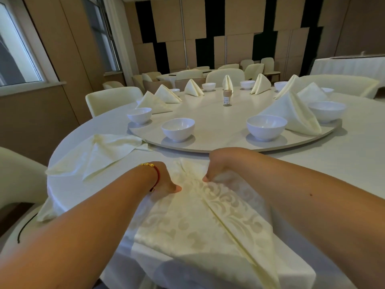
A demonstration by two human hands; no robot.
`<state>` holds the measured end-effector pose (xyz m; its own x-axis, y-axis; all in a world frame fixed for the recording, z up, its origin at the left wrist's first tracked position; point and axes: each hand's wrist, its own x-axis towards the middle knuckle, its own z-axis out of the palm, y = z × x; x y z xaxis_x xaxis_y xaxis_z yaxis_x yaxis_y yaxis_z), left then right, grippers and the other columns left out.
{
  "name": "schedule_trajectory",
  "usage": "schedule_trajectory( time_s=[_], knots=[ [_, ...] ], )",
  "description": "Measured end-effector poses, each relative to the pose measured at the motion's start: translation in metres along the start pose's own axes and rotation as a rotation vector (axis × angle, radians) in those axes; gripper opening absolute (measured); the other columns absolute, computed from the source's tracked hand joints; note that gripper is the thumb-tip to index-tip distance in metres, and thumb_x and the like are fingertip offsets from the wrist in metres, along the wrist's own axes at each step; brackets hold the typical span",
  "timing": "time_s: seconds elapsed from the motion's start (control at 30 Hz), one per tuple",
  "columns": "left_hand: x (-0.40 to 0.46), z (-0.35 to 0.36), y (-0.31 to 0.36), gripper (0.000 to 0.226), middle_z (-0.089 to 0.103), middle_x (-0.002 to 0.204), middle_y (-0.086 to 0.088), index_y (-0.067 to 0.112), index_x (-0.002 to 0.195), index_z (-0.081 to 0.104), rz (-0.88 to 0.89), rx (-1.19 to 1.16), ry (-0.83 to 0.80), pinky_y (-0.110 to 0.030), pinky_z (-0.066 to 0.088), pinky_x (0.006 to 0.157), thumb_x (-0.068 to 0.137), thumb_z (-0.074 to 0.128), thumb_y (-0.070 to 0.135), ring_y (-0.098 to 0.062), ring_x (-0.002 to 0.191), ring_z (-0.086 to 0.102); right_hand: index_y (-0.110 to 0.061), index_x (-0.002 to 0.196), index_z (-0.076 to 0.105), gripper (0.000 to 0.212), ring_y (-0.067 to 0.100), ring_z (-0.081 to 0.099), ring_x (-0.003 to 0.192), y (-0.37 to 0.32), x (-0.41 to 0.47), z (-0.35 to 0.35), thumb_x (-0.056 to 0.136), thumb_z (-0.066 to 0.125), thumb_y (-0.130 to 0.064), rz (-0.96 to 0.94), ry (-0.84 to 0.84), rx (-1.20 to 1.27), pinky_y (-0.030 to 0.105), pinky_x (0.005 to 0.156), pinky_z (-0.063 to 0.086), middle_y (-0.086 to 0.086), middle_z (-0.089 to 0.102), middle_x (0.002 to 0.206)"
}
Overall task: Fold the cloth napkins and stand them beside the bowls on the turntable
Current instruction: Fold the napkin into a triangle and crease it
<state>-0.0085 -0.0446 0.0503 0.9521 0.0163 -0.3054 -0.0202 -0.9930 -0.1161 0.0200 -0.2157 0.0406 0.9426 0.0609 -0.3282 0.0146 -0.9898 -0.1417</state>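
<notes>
Here, a patterned napkin (208, 222) on the near bench (312, 155) is pinched at its far folds by the left hand (166, 180) and right hand (216, 165), both grips clenched on cloth.

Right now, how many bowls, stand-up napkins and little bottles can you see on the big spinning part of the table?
White bowls: 9 showing, two of them half hidden
Standing napkins: 8
Little bottle: 1
Total: 18
</notes>
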Motion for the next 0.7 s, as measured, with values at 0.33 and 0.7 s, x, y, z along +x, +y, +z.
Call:
schedule_trajectory(
  time_s=[0.33,0.7],
  knots=[
    [-0.004,0.012,0.002,0.043,0.052,0.071,-0.002,0.009,0.092,0.055,-0.045,-0.224,0.075,-0.026,0.045,0.071,0.085,0.064,0.05,-0.019,0.075,0.056,-0.009,0.133,0.052,0.061,0.024,0.057,0.116,0.0,-0.012,0.022,0.084,0.069,-0.042,0.027,0.171,0.172,0.031,0.096,0.045,0.006,0.058,0.131],
    [-0.003,0.027,0.003,0.035,0.061,0.08,-0.003,0.01,0.091,0.057,-0.075,-0.654,0.207,-0.027,0.044,0.06,0.08,0.069,0.041,-0.018,0.07,0.059,-0.019,0.064,0.043,0.037,0.021,0.052,0.069,0.015,-0.034,0.022,0.078,0.075,-0.032,-0.038,0.407,0.38,0.025,0.05,0.031,-0.004,0.048,0.064]
  ],
)
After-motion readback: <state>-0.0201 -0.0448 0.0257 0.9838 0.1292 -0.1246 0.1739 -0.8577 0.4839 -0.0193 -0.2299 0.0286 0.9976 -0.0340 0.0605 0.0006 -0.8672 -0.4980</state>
